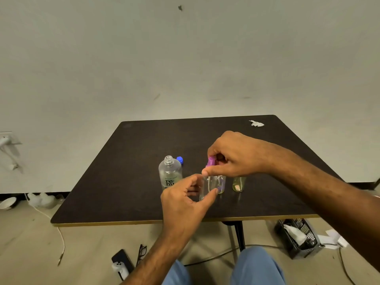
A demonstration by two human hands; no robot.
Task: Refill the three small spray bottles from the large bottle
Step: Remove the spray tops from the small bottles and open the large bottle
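We see the right hand [232,156] pinching a purple spray cap [211,161] between thumb and curled fingers, held just above a clear small bottle [207,185]. The left hand [185,199] wraps loosely around that bottle, thumb tip and forefinger touching its sides, the other fingers half curled.

We count three small bottles: the clear one in the left hand, a second one [221,184] touching it on the right with a purple tint low down, and a yellowish one [238,184] further right, set apart. There is one large bottle [170,173], standing open and upright just left of the clear bottle, and one blue cap [180,160] lying just behind the large bottle.

All stand on a dark table [127,177] against a pale wall. A white crumpled scrap [256,124] lies at the far corner, well behind the large bottle. On the floor below we see glasses [141,253], a phone [123,261] and a black crate [298,237].
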